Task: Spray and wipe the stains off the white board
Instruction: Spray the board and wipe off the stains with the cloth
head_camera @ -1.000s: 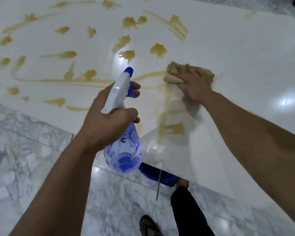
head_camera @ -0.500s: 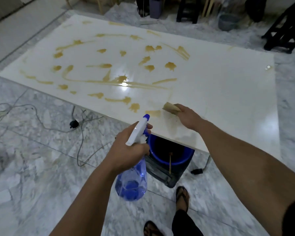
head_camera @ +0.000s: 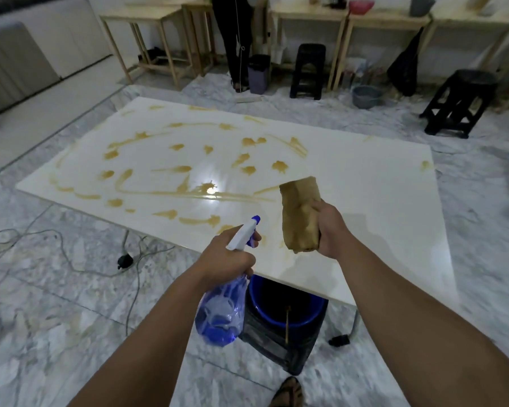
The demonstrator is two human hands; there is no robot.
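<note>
Lifting off the board (head_camera: 365, 183), the right hand (head_camera: 331, 230) now grips the soiled cloth (head_camera: 300, 215) in air; the left hand (head_camera: 227, 259) holds the sprayer (head_camera: 241, 235). Wiping pauses; left stains (head_camera: 171, 168) remain.

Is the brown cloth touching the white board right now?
No: the right hand holds the cloth lifted in the air above the white board, with the stains left unwiped.

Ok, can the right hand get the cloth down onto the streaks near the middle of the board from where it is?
Probably yes. The right hand holds the cloth lifted above the white board, and nothing lies between it and the streaks. The far blotches likely need a lean or step.
</note>
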